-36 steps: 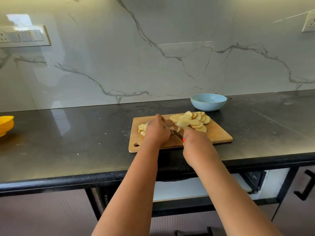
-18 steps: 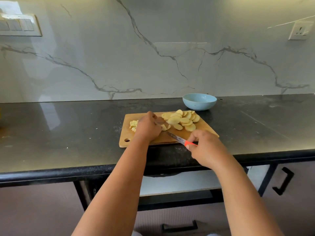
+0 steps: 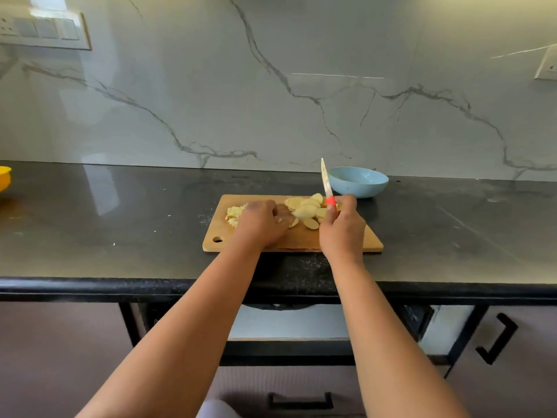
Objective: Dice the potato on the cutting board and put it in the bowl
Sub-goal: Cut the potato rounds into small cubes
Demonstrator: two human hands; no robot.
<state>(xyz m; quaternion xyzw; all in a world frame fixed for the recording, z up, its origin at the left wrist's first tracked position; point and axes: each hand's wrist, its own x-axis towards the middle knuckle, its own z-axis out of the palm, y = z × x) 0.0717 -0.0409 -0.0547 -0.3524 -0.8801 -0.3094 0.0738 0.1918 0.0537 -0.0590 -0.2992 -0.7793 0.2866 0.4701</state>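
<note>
Head view: on the cutting board (image 3: 372, 241), a small heap of diced potato (image 3: 235, 213) is lying at the left end. Next, the left hand (image 3: 260, 223) is being pressed over the board's middle, fingers curled; what they grasp cannot be told. The potato slices (image 3: 306, 211) are piled further right. The knife (image 3: 326, 184) is being grasped upright by the right hand (image 3: 342, 229). Fingertips are probably best tucked before cutting. The bowl (image 3: 358, 182) is waiting behind.

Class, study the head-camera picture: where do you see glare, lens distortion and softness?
Head view: pale window glare lies on the dark counter at left and on the wall above it; the wide lens bows the counter's front edge; the potato slices and the raised knife look soft, so fine detail is lost.
</note>
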